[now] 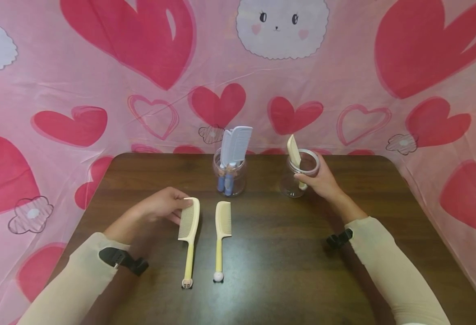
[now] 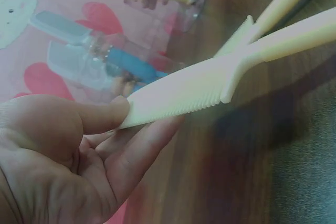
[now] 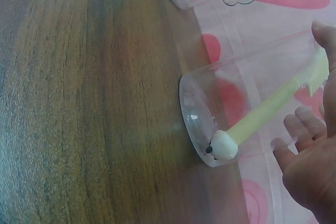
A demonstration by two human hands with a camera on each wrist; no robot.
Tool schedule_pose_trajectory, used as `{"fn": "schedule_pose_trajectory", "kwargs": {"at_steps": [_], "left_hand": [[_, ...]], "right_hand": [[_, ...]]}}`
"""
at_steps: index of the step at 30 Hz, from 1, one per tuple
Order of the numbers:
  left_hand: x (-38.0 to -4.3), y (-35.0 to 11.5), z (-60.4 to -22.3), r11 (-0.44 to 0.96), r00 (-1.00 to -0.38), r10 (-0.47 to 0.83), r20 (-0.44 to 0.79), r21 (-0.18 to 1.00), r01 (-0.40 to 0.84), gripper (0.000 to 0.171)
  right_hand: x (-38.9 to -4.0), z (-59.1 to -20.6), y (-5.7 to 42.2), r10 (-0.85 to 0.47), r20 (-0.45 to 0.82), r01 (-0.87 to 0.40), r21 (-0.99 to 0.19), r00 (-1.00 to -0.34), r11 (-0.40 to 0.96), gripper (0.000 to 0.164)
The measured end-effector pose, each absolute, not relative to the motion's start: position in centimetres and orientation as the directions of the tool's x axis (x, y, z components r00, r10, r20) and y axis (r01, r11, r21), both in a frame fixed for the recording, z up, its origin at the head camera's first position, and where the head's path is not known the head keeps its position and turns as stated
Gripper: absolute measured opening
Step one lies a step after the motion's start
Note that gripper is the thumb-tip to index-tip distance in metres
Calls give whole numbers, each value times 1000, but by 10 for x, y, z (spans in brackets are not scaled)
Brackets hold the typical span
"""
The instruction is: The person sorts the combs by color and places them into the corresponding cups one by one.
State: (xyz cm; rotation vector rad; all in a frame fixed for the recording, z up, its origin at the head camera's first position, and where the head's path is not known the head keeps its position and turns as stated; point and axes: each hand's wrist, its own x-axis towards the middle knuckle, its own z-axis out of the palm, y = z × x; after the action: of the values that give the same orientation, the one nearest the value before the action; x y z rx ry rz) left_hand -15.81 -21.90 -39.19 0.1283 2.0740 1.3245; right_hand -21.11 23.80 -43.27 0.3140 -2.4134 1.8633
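My left hand (image 1: 162, 204) pinches a pale yellow comb (image 1: 196, 219) by the top of its toothed head, between thumb and fingers. The comb's handle (image 2: 299, 36) points away from the palm, toward my side of the table, and ends in a small animal-face figure. Just right of it lies a second yellow comb (image 1: 224, 221) with a white round figure at its end. At the back right, my right hand (image 1: 323, 183) grips a clear jar (image 1: 290, 188) near its rim. Inside that jar leans another yellow comb (image 3: 265, 107), its white figure down at the bottom.
A second clear jar (image 1: 242, 180) stands at the back middle, holding several light blue combs (image 1: 241, 143) with heads up. The brown wooden table (image 1: 270, 271) meets a pink heart-print cloth (image 1: 335, 85) at its back edge.
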Motion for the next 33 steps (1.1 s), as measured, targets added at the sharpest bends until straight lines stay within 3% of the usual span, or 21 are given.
{"fn": "schedule_pose_trajectory", "kwargs": {"at_steps": [10, 23, 33], "left_hand": [[-159, -224, -379, 319, -825, 435, -360, 919, -233, 38], [-154, -216, -359, 80, -945, 288, -153, 988, -135, 43], [-150, -203, -346, -79, -977, 211, -24, 996, -42, 45]], "right_hand": [[-211, -435, 238, -105, 203, -223, -943, -974, 246, 81], [-211, -433, 237, -112, 192, -214, -946, -975, 245, 81], [-212, -435, 237, -109, 194, -214, -952, -975, 219, 80]]}}
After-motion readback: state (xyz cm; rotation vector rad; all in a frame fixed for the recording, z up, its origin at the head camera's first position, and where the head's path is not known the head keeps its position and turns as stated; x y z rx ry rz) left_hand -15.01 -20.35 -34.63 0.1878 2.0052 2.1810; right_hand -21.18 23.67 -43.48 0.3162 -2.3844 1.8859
